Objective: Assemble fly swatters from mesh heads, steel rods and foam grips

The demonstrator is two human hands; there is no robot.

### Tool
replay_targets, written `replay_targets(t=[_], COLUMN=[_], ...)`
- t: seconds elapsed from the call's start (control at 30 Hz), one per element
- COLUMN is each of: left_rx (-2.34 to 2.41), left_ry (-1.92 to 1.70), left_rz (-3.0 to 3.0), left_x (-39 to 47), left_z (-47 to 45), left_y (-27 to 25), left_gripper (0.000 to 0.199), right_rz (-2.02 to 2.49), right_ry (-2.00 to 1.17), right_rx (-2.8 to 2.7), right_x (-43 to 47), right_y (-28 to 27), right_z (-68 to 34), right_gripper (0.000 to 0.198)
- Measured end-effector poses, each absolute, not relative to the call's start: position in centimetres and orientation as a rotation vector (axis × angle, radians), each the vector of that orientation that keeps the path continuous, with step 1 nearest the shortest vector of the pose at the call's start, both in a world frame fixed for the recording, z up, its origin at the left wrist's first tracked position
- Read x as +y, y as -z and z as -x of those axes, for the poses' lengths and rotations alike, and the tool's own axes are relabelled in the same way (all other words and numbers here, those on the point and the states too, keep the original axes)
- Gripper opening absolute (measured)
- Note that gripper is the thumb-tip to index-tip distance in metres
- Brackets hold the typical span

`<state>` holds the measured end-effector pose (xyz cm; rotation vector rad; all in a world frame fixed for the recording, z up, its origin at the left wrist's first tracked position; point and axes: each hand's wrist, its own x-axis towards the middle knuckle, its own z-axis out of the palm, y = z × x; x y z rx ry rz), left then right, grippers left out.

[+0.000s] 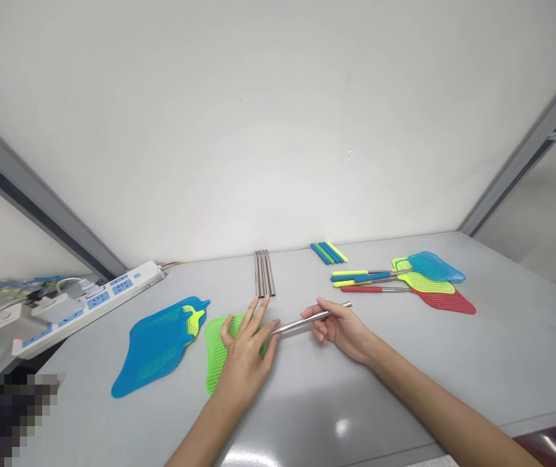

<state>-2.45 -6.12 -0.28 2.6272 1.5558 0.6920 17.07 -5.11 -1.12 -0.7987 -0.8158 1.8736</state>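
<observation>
A green perforated fly swatter head [216, 353] lies on the grey table, partly covered by my left hand [248, 350]. The thumb and index finger of that hand close around its neck, at the tip of a shiny metal rod [300, 322]. My right hand [338, 327] grips the rod near its other end, which points up to the right. Whether the rod sits inside the neck is hidden by my left fingers. Left of the green head lies a stack of blue fly swatter heads [156, 344], with a yellow one [193, 321] showing among them.
Several metal rods [265, 272] stand in a row behind my hands, near the wall. Short blue, green and yellow handle grips [329, 253] lie farther right. Assembled fly swatters [433, 282] are piled at the right. A white power strip [132, 285] with plugs runs along the left.
</observation>
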Motion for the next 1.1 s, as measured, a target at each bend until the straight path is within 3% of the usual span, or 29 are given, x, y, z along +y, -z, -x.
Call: replay_targets(t=[0.43, 0.77, 1.1], left_rx=[1.347, 1.269, 1.313], left_ry=[-0.688, -0.688, -0.741], left_rz=[-2.563, -2.463, -2.361], left_x=[-6.1, -6.5, -6.7], left_z=[2.6, 2.8, 3.4], left_y=[0.3, -0.1, -0.3], left_gripper=[0.024, 0.023, 0.016], right_rz=[0.680, 0.725, 0.719], right_ry=[-1.834, -1.749, -1.456], right_rx=[-0.913, -0.832, -0.595], right_x=[-5.4, -5.1, -3.3], right_y=[1.0, 0.8, 1.1], right_z=[-17.2, -17.4, -19.3], right_gripper=[0.023, 0.036, 0.032])
